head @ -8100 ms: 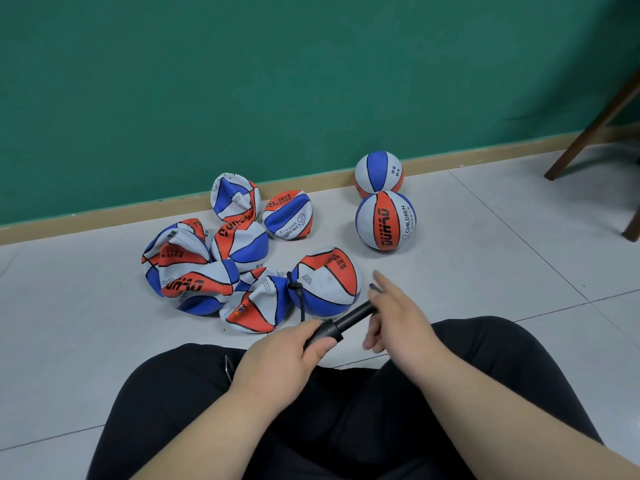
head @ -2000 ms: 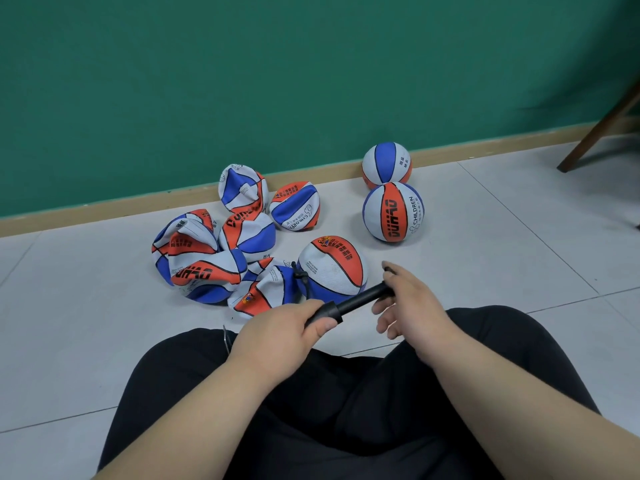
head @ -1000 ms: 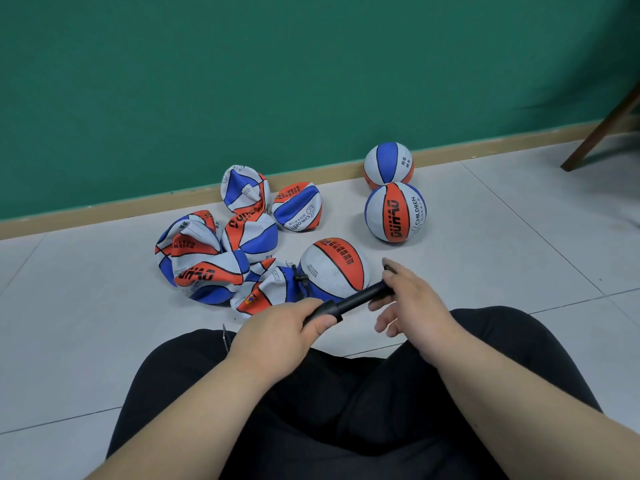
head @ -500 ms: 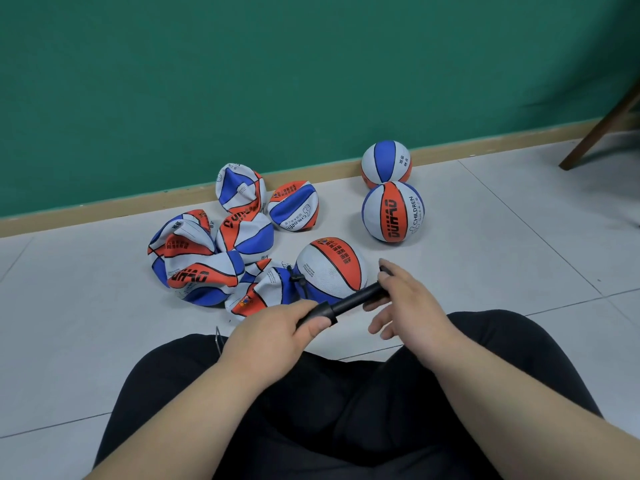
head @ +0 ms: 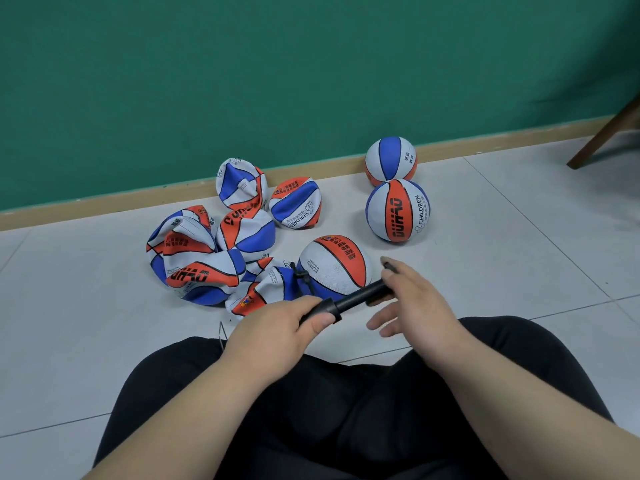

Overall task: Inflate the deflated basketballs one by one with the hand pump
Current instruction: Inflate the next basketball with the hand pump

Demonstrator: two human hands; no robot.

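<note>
The left hand [head: 280, 334] grips the barrel of the hand pump [head: 353, 299]. The right hand [head: 415, 303] pinches its handle end, other fingers loose. The pump sits just in front of the nearly round basketball [head: 334, 265]. Judged best: steady the barrel and stroke long and straight so the needle doesn't work loose.

— The pump [head: 349, 299]?
— Black, slanting above the floor, its hose [head: 302, 279] at the nearest ball [head: 334, 265], which is almost round.
— The rest?
— Two round balls [head: 398, 209] by the floor's wall edge; crumpled balls [head: 207, 258] heaped to the left.
</note>
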